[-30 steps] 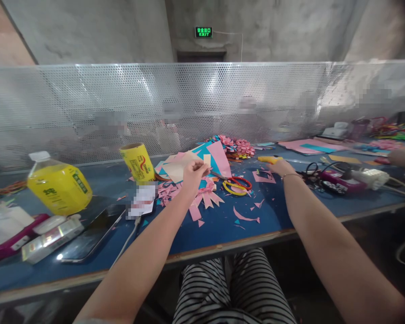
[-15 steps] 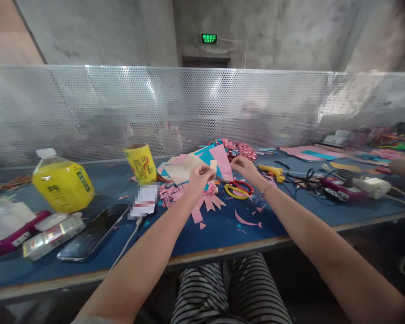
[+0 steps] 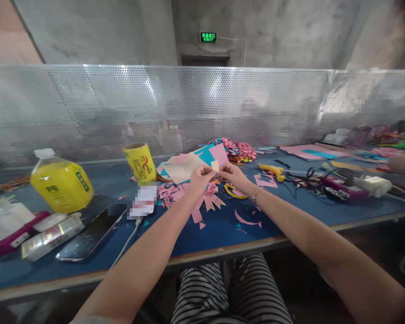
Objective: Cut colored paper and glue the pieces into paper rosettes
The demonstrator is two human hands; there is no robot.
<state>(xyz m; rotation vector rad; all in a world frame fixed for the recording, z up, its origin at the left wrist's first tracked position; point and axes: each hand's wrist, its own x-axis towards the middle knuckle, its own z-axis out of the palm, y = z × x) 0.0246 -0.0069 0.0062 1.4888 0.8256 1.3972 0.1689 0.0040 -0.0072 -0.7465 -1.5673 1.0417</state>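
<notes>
Between my two hands, above the paper pile, is a small cream paper piece (image 3: 215, 165). My left hand (image 3: 202, 176) pinches its lower left side. My right hand (image 3: 233, 176) has its fingertips closed at the paper's lower right corner, close to the left fingertips. Behind them lie sheets of cream paper (image 3: 185, 168), blue and pink paper (image 3: 219, 154). Pink paper strips (image 3: 175, 193) are heaped below and left of my hands. Scissors with a yellow handle (image 3: 235, 192) lie partly hidden under my right hand.
A yellow bottle (image 3: 62, 186), yellow cardboard tube (image 3: 140, 164), dark phone (image 3: 92, 231) and a phone on a cable (image 3: 142, 201) stand or lie left. To the right are a yellow glue gun (image 3: 272, 173) and purple power strip (image 3: 344, 189). A perforated metal screen (image 3: 202, 103) runs behind.
My right hand has moved left and slightly down to meet the paper piece held by my left hand. It now covers the scissors' red handle and uncovers a pink scrap.
</notes>
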